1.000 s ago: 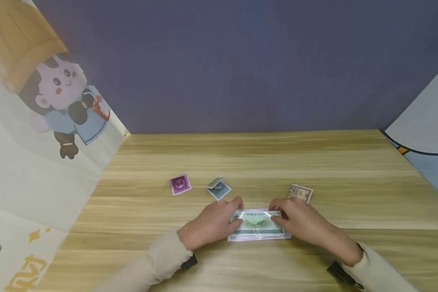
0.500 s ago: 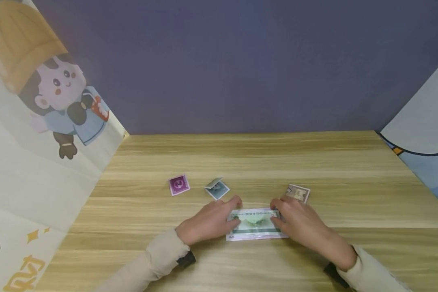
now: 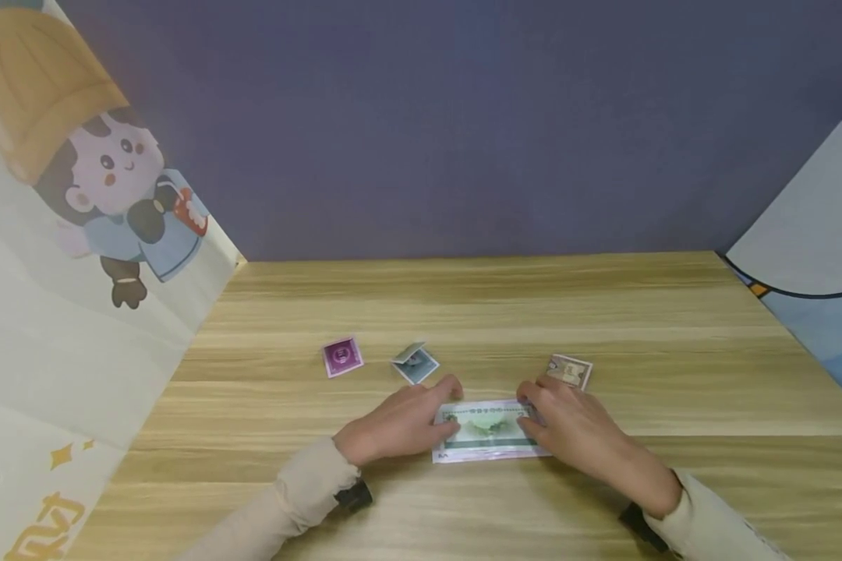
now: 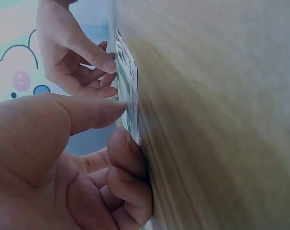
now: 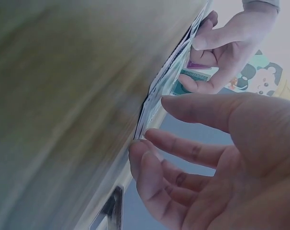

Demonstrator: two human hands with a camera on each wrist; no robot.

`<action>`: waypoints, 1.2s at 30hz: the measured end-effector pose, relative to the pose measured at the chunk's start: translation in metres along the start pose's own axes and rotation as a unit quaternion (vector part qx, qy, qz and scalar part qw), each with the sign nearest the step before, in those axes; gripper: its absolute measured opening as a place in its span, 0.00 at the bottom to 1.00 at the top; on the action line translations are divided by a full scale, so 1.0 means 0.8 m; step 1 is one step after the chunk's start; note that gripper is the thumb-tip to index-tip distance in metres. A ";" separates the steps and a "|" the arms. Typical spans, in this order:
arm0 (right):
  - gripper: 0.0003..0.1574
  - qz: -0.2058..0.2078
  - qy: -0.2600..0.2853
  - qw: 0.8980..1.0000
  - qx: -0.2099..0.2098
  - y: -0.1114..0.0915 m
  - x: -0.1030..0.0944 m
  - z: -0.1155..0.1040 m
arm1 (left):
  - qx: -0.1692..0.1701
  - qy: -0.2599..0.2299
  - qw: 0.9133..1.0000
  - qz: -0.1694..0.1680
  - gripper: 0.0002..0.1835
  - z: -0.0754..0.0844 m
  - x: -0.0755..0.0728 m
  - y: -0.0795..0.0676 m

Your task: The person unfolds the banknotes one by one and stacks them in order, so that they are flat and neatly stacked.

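Note:
A small stack of banknotes (image 3: pixel 487 429), a green one on top and a lilac one beneath, lies flat on the wooden table. My left hand (image 3: pixel 396 425) holds its left end, with the thumb on the top note and the fingers curled at the far edge. At the other end my right hand (image 3: pixel 578 428) holds it likewise, thumb over the top face and fingers bent at the side. From the left wrist the stack (image 4: pixel 128 81) appears edge-on, several layers thick. In the right wrist view its layers (image 5: pixel 166 79) stand slightly apart.
Behind the hands lie a folded purple note (image 3: pixel 342 357), a half-open folded blue-green note (image 3: pixel 415 364) and a folded brown note (image 3: pixel 570 369) close to my right fingers. A dark panel (image 3: pixel 463 140) rises at the table's far edge, with printed cloth on both sides.
The notes are pressed more evenly together, and the glare on the top one has faded. My right hand has slid slightly left; the whole view has shifted a little.

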State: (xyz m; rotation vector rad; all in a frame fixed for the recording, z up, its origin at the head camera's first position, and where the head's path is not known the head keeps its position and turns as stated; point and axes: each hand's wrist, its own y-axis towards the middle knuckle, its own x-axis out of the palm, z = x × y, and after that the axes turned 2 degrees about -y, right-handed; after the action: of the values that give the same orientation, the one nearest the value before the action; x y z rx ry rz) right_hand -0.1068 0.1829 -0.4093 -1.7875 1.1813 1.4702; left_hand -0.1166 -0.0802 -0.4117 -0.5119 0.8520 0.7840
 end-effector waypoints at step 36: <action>0.14 0.064 0.028 0.998 -0.007 0.001 -0.018 0.001 | -0.008 -0.024 0.995 0.101 0.17 0.017 -0.019 -0.003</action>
State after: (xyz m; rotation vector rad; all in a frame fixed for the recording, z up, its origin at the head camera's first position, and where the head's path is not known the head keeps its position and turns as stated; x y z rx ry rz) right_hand -0.1085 0.1870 -0.3958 -1.8030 1.3379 1.5112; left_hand -0.1145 -0.0787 -0.3913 -0.4227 0.8611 0.9843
